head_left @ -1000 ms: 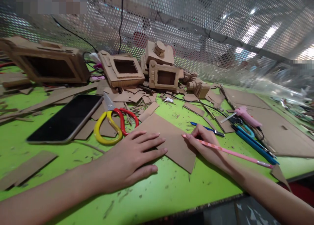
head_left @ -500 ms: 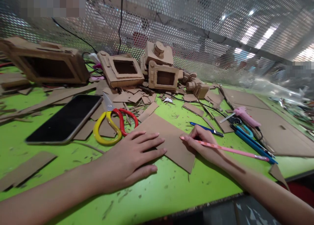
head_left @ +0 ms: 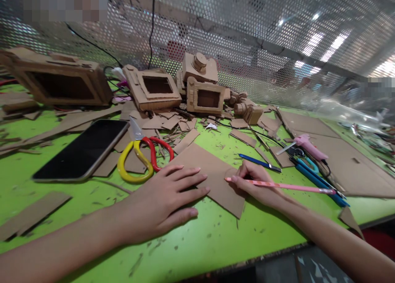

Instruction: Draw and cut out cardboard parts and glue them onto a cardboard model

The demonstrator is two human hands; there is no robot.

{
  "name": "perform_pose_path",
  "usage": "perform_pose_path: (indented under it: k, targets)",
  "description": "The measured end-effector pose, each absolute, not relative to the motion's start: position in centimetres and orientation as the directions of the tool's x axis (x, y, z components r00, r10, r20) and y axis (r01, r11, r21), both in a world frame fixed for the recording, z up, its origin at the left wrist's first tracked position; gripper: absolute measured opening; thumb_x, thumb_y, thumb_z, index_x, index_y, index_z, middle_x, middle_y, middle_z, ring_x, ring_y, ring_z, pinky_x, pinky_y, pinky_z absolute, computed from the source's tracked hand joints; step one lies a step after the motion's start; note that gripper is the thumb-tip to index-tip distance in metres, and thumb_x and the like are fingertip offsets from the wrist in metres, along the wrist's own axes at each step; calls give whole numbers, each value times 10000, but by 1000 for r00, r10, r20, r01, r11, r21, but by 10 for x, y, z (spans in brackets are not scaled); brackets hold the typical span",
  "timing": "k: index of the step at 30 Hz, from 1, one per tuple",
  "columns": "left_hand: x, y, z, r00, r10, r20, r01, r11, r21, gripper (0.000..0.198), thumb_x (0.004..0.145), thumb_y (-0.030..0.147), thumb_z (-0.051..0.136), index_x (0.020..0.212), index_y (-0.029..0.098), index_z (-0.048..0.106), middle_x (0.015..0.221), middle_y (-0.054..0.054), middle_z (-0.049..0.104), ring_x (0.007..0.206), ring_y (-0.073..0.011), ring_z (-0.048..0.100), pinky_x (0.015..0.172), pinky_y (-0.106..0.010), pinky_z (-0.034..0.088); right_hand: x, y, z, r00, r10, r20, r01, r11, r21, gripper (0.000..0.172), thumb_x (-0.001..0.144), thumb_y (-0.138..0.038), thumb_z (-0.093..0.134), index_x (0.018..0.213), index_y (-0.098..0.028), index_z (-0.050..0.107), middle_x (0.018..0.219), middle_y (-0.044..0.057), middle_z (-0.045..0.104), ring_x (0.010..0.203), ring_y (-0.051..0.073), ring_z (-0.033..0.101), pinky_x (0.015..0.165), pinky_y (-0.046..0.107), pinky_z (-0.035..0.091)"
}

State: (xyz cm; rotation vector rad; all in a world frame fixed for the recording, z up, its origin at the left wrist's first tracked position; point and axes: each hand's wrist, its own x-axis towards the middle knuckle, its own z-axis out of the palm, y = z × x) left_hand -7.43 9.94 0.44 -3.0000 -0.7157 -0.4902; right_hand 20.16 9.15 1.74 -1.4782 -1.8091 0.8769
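Note:
My left hand [head_left: 163,200] lies flat with its fingers spread on the near left part of a brown cardboard sheet [head_left: 212,171] on the green table [head_left: 200,242]. My right hand [head_left: 257,184] is closed round a pink pencil [head_left: 284,186], whose tip rests on the sheet's right side. Yellow-and-red scissors [head_left: 140,155] lie just beyond my left hand.
A black phone [head_left: 83,149] lies at the left. Several cardboard camera models [head_left: 205,95] and scraps stand at the back before a perforated metal screen. A blue pen [head_left: 259,162], a pink glue gun [head_left: 310,147] and large cardboard sheets [head_left: 348,163] lie at the right.
The pencil's tip has slid a little toward me and to the left across the cardboard, and its shaft has lowered. My left hand has stayed put.

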Motion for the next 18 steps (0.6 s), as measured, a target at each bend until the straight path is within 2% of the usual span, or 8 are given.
perform_pose_path:
  k: [18]
  targets:
    - [-76,99,3,840,438,321,442,-895,65,442,962,468,436,1380,333,483,1437,16,513,1322,-232,487,1076,-402,347,202,93,17,-212,977,10,462,109,-880,380,800,-464,671,659,-219,416,537,-33,552,493,101,470,461,227,352]
